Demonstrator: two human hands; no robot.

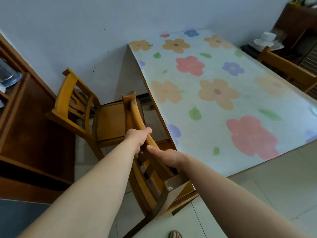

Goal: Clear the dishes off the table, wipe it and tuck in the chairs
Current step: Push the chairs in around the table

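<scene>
Two bare forearms, left hand, right hand, striped slipper on one foot

Head view; steeply downward; near chair, table

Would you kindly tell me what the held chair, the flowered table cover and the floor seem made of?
The chair looks like wood under amber varnish: grain shows, and the rail ends are worn dark. The table cover is probably vinyl or oilcloth: printed flowers, soft sheen, stiff fold at the corner. The floor seems pale glazed tile, given its thin joint lines.
</scene>
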